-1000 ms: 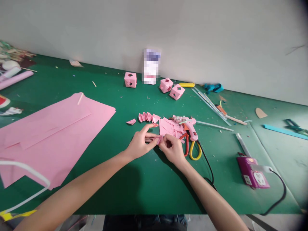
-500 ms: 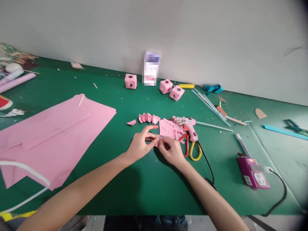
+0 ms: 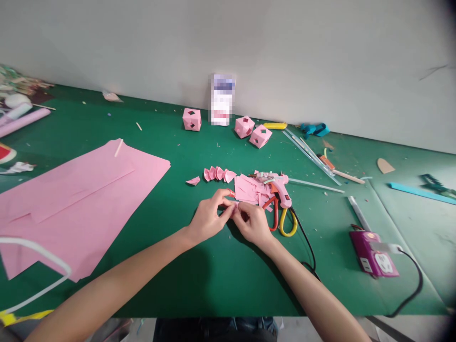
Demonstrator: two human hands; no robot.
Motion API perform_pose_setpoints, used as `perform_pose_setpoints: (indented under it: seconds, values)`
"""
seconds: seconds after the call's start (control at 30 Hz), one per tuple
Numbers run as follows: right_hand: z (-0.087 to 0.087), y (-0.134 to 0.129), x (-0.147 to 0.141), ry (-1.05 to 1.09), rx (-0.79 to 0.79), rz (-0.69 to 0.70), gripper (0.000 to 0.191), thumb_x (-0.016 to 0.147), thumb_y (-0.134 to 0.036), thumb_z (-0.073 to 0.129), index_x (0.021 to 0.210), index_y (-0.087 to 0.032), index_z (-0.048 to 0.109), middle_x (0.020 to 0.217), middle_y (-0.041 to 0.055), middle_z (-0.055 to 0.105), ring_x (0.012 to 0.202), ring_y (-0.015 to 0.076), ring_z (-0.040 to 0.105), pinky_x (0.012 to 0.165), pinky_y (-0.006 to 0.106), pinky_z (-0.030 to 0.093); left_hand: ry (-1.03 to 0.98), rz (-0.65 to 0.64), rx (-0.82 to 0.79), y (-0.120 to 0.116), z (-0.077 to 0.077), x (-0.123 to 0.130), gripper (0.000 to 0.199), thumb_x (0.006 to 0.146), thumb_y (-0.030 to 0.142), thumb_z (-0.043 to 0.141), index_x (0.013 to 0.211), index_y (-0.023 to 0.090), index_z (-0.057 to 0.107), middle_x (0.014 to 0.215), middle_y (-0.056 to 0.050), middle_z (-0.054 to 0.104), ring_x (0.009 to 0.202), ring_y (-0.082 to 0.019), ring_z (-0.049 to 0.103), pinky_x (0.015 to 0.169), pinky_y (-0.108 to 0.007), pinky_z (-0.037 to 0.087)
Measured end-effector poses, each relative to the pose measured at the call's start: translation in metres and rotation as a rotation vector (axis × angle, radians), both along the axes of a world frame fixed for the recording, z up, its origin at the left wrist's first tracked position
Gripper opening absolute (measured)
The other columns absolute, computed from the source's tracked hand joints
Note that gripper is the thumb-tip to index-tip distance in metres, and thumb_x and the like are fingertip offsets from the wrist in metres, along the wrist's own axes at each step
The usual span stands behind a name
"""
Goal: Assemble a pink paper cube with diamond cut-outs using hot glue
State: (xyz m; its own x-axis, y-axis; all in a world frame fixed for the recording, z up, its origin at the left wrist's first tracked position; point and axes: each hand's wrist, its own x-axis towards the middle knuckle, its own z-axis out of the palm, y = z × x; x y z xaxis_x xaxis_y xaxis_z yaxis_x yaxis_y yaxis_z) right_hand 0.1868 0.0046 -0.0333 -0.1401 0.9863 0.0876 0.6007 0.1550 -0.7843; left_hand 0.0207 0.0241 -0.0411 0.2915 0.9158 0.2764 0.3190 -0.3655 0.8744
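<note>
My left hand [image 3: 211, 213] and my right hand [image 3: 252, 223] meet at the middle of the green table, both pinching a small piece of pink paper [image 3: 235, 204]. Fingers cover most of that piece. Just beyond them lies a stack of pink paper strips [image 3: 245, 189]. A pink glue gun [image 3: 280, 183] rests on the strips' right side. Scissors [image 3: 288, 223] with red and yellow handles lie beside my right hand. Several folded pink pieces [image 3: 218, 174] stand in a row past my left hand, with a single one [image 3: 193, 181] to their left.
Large pink sheets [image 3: 89, 204] cover the table's left side. Pink paper cubes [image 3: 192, 119] with cut-outs stand near the wall. Glue sticks [image 3: 309, 154] lie at the back right. A purple power socket box [image 3: 374, 254] with a black cord sits at the right.
My left index finger has bent in nearer to the pinched paper. Both hands stay together on the piece. The whole view has shifted slightly.
</note>
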Motion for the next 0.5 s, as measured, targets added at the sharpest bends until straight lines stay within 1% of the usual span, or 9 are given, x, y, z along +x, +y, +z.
perform_pose_setpoints:
  seconds: [0.2,0.37,0.43,0.5]
  values:
    - [-0.0005,-0.0005,0.0,0.005,-0.003,-0.002,0.036,0.09,-0.034,0.051,0.059,-0.024,0.035,0.049,-0.0045,0.04,0.047,0.0116,0.035,0.05,0.028,0.024,0.017,0.018,0.015,-0.0007,0.0027,0.0008,0.024,0.094,0.02,0.062,0.115,0.025,0.05,0.088,0.0,0.081,0.088,-0.019,0.08,0.084,-0.031,0.06]
    - [-0.001,-0.0004,0.0001,0.021,0.003,-0.007,0.038,0.091,-0.035,0.052,0.058,-0.024,0.037,0.05,-0.0049,0.039,0.047,0.0111,0.035,0.05,0.027,0.024,-0.019,0.025,0.02,0.0007,0.0014,0.0013,0.029,0.093,0.018,0.065,0.116,0.025,0.048,0.086,0.002,0.082,0.088,-0.019,0.081,0.082,-0.029,0.061]
    - [-0.0019,0.0001,0.0003,0.03,0.004,-0.018,0.039,0.094,-0.037,0.051,0.059,-0.023,0.041,0.05,-0.0048,0.041,0.048,0.0111,0.037,0.051,0.027,0.025,-0.039,0.056,-0.03,0.0017,0.0014,0.0,0.033,0.093,0.02,0.067,0.119,0.025,0.048,0.089,0.001,0.083,0.088,-0.02,0.081,0.08,-0.029,0.061]
    - [-0.0032,0.0007,0.0006,0.039,0.003,-0.031,0.039,0.097,-0.039,0.051,0.062,-0.022,0.05,0.053,-0.0042,0.046,0.05,0.0115,0.041,0.052,0.026,0.027,-0.071,0.095,-0.087,0.0024,0.0019,-0.0019,0.037,0.093,0.023,0.07,0.122,0.026,0.048,0.095,-0.001,0.084,0.091,-0.02,0.082,0.081,-0.03,0.062]
